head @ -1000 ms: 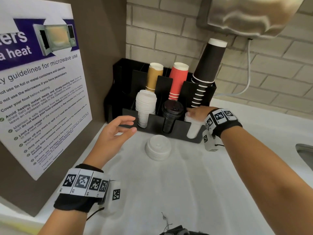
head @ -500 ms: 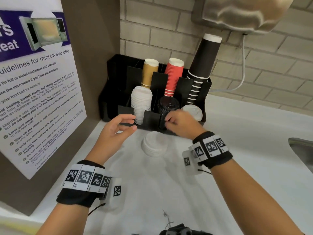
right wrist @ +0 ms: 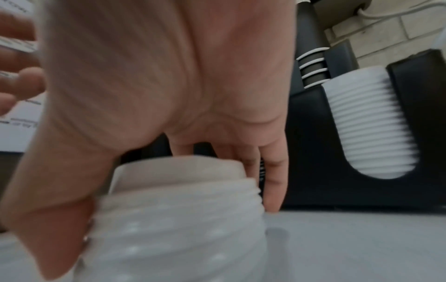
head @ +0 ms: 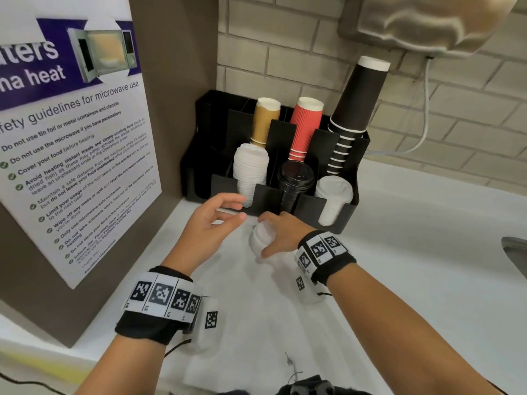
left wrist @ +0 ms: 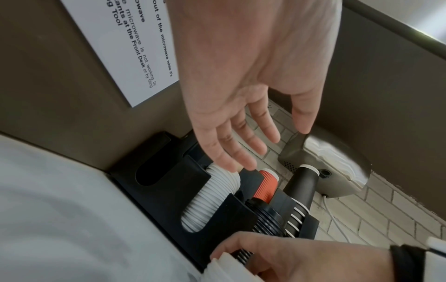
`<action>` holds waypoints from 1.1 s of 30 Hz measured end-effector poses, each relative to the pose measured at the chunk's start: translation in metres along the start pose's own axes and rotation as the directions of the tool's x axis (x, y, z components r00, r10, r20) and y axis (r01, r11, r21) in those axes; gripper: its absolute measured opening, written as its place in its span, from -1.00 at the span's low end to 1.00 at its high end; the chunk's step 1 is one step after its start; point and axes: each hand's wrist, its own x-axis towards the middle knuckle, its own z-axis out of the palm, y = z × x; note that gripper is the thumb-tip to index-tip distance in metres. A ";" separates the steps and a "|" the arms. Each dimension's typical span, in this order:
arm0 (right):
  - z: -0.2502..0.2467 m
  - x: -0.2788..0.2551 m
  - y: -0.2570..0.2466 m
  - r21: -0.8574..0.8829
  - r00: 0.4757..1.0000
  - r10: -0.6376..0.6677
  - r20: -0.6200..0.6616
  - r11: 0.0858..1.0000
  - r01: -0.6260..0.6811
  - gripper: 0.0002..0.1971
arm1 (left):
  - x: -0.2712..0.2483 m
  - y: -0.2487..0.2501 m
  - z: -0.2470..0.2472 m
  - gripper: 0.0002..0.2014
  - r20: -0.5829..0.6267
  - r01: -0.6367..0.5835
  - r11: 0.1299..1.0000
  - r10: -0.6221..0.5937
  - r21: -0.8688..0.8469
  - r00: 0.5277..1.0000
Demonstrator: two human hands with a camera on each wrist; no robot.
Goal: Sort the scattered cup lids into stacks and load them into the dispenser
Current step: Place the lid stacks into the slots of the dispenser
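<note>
Looks like a shared workplace break room or pantry kitchenette. At ten o'clock hangs a printed poster [head: 71, 143] of safety guidelines for microwave use, mentioning a Facilities team and the Front Desk; at twelve o'clock on the white counter [head: 413, 252] sits a black cup-and-lid dispenser [head: 352, 206] stocked with gold, red and black paper cups [head: 306, 126] and lid stacks [head: 249, 172]. Backed by a pale brick-tile wall [head: 285, 52], with a steel wall-mounted unit [head: 427, 21] at one o'clock and a sink edge [head: 516, 252] at three o'clock.
</note>
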 end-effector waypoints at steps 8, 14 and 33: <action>-0.029 -0.047 -0.002 0.613 0.930 -0.147 -0.338 0.716 0.336 -0.32 | 0.000 0.006 0.013 -0.20 0.099 0.044 0.997 -0.037 -0.067 0.994; -0.024 -0.084 -0.012 0.806 0.903 -0.188 -0.387 0.406 0.430 -0.34 | 0.002 0.016 0.034 -0.02 0.214 0.006 0.985 0.031 -0.170 0.976; -0.087 -0.082 0.036 0.690 0.787 0.086 -0.611 0.544 0.477 -0.41 | 0.011 0.009 0.018 -0.32 0.060 -0.061 0.987 0.070 -0.147 0.996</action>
